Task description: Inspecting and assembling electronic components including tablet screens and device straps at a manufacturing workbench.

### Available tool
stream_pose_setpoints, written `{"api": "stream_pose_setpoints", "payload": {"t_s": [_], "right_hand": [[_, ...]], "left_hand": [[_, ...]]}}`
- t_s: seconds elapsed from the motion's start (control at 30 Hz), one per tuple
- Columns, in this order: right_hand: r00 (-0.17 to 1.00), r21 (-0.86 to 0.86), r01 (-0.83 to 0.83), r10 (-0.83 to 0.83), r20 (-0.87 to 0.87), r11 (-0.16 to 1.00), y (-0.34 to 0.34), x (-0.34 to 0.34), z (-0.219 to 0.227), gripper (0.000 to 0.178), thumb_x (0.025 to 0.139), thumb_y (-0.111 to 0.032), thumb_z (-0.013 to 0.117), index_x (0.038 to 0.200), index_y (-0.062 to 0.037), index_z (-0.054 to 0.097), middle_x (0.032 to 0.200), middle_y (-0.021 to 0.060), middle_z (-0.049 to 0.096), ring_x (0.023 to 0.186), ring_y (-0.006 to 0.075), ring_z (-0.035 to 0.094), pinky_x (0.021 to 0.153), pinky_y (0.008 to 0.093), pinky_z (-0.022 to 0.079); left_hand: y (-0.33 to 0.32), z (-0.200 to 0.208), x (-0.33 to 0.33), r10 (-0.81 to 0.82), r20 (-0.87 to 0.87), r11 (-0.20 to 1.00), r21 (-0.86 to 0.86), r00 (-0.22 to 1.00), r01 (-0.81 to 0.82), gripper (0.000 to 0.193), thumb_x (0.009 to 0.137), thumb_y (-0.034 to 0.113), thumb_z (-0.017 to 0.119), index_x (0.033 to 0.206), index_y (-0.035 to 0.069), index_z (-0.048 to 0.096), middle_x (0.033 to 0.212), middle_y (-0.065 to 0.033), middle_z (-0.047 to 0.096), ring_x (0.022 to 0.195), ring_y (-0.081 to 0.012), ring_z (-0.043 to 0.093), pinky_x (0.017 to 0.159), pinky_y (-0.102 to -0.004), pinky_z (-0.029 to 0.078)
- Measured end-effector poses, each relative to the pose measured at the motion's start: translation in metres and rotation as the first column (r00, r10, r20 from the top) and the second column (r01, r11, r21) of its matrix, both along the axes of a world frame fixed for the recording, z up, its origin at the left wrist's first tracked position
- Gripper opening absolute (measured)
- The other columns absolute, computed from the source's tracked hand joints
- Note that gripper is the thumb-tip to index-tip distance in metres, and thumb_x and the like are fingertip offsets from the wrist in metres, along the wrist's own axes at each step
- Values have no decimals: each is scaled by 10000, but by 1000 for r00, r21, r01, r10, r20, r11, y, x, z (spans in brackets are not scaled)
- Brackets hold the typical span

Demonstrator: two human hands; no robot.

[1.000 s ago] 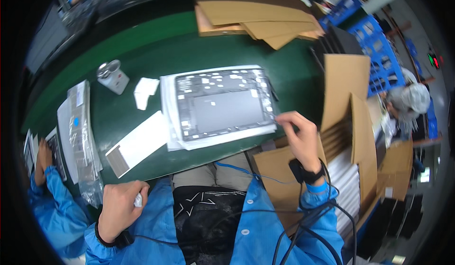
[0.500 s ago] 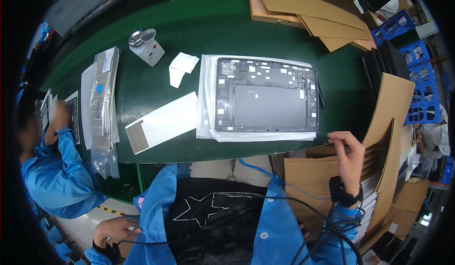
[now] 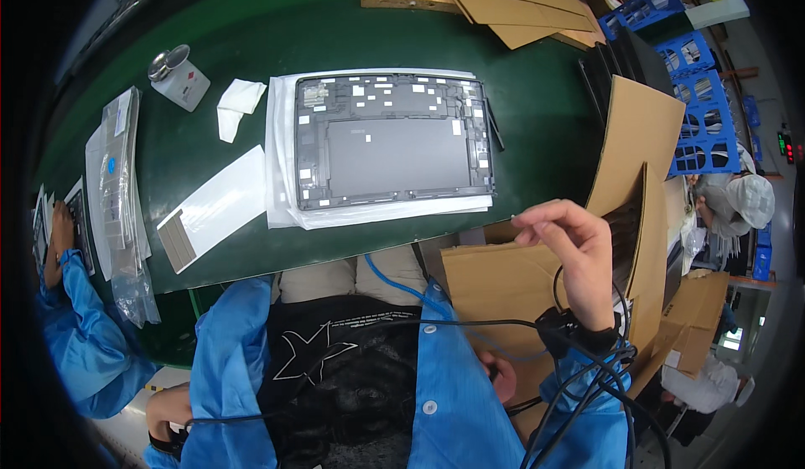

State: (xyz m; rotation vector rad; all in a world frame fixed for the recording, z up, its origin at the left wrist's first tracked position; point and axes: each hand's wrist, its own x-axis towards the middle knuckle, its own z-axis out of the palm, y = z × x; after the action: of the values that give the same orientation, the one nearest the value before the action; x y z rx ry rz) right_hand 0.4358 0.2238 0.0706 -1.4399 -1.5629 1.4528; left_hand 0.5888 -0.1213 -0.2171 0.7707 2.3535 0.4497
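Here, we see the grey panel point(image 3: 398, 157) ahead-left of our nearer right hand point(image 3: 580, 249), long axis crosswise | right fingertips pinched, contents unclear | left hand point(image 3: 171, 404): fingers hidden, state untellable.

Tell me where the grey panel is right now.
In the head view, the grey panel lies on white sheets at upper centre, right of the white container, with the right hand beyond its lower right corner.
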Motion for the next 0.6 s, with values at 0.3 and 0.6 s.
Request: {"api": "stream_pose_setpoints", "payload": {"t_s": [0.3,0.6], "right_hand": [[977,-172,-195,176,-119,966,-39,-8,0,161,886,4,563,981,21,692,920,77,693,828,113,641,783,251,492],[988,-227,-52,17,-153,973,-41,-4,-20,149,941,-31,535,983,29,665,950,70,696,831,121,635,777,257,509]], "left_hand": [[-11,18,-199,-169,107,980,-90,980,178,164,893,157,594,867,8,660,711,-165,650,643,-267,644,591,-356,473],[50,234,-603,-550,419,731,-176,722,659,175,900,176,599,860,17,660,678,-169,636,630,-287,652,573,-372,474]]}}
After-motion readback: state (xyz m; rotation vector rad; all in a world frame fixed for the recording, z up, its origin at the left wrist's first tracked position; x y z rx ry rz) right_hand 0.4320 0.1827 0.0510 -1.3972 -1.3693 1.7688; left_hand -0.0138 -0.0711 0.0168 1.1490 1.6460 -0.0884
